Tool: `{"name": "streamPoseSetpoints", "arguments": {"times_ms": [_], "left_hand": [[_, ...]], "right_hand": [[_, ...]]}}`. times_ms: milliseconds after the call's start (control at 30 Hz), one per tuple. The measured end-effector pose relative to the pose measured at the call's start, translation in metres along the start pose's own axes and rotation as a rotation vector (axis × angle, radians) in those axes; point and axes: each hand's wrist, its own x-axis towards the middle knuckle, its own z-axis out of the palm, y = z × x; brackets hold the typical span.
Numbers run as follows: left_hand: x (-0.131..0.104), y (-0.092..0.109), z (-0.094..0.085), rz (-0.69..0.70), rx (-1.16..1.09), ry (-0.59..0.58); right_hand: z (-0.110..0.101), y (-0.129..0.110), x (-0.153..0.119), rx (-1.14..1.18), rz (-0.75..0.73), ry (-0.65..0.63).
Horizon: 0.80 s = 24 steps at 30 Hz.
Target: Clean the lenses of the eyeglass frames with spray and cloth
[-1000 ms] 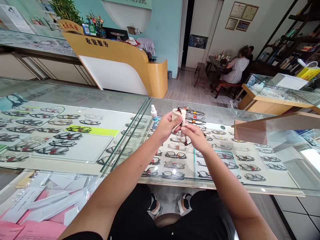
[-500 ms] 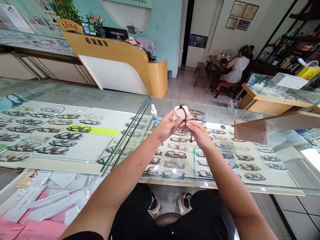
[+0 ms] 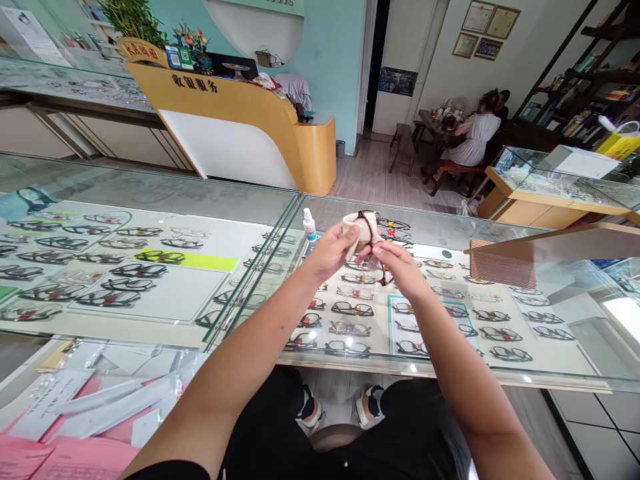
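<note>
Above the glass counter, my left hand (image 3: 327, 255) is closed on a cream cleaning cloth (image 3: 354, 225), thumb on top. The cloth is wrapped around one lens of a pair of dark brown eyeglasses (image 3: 385, 275). Part of the dark rim shows over the cloth. My right hand (image 3: 400, 264) pinches the eyeglasses near their middle, and the other side of the frame hangs below its fingers. Both hands are almost touching, and some fingertips are hidden behind the cloth and frame. A small white spray bottle (image 3: 309, 227) with a blue label stands left of my hands.
The glass display counter (image 3: 380, 365) holds rows of eyeglasses under its top. A brown ribbed board (image 3: 503, 263) lies at the right. Papers and pink sheets (image 3: 75, 460) are at lower left. Beyond are a wooden cashier desk (image 3: 316, 150) and a seated person (image 3: 475, 137).
The cloth in my left hand has shifted slightly and its folds differ, with my thumb a little higher and further left. My right hand keeps its pinch on the eyeglasses.
</note>
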Motion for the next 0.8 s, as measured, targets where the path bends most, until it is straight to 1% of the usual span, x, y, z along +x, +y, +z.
{"name": "streamPoseSetpoints", "arguments": {"times_ms": [133, 233, 300, 367, 433, 567, 633, 700, 800], "left_hand": [[-0.002, 0.0, -0.003, -0.002, 0.036, -0.059], [-0.002, -0.002, -0.004, -0.005, 0.068, -0.01], [-0.001, -0.004, -0.003, -0.002, 0.069, 0.038], [0.0, -0.004, -0.003, -0.007, 0.057, 0.06], [0.001, -0.004, -0.002, -0.021, 0.033, 0.043], [0.001, -0.001, -0.003, -0.028, -0.031, -0.031], [0.0, -0.001, -0.002, -0.02, -0.038, -0.037], [0.0, -0.003, -0.002, -0.013, -0.02, -0.007], [0.0, -0.007, -0.001, -0.02, 0.028, 0.089]], "right_hand": [[-0.001, 0.004, 0.001, 0.01, 0.003, -0.009], [0.003, 0.007, 0.002, -0.005, 0.013, -0.048], [0.005, 0.008, 0.002, -0.024, 0.004, -0.073], [0.006, 0.007, 0.002, -0.036, -0.002, -0.086], [0.003, 0.005, 0.001, -0.033, 0.002, -0.079], [-0.004, 0.001, 0.0, -0.013, 0.009, -0.018], [-0.005, 0.003, 0.0, -0.004, 0.013, -0.002], [-0.001, 0.005, 0.001, -0.006, 0.021, -0.013], [0.007, 0.009, 0.003, -0.025, 0.022, -0.064]]}}
